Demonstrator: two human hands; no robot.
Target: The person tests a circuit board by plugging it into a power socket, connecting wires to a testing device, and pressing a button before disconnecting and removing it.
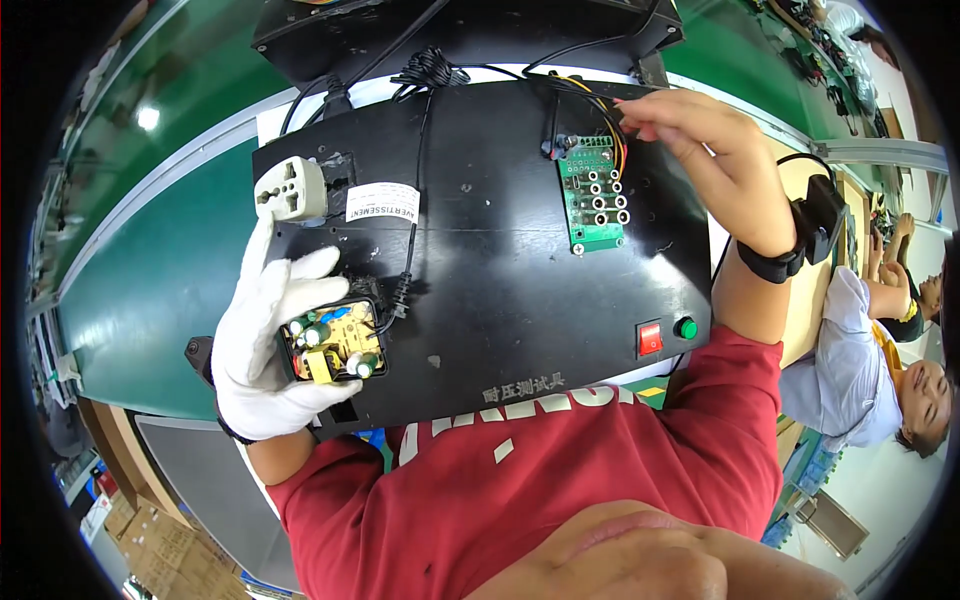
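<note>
Fingers (290, 270) of the gloved left hand (262, 350) clamped round an open adapter (335, 340), yellow and green parts of its bare circuit board facing up, held at the lower left of the black test box (500, 270); fingers (660, 108) of the bare right hand (715, 160) pinched together at the bundle of coloured wires (600, 105), just above the small green circuit board (592, 195) mounted on the box top. Couldn't tell whether those fingertips actually gripped a wire. White socket block (290, 188) sat at the box's upper left, a white label (382, 202) just beside it. Red switch (650, 338) and green button (686, 327) side by side near the box's front right edge. Black strap with a device (812, 230) worn on the right wrist. Green tabletop (160, 270) under it all, another person (880, 370) off at the right rim
</note>
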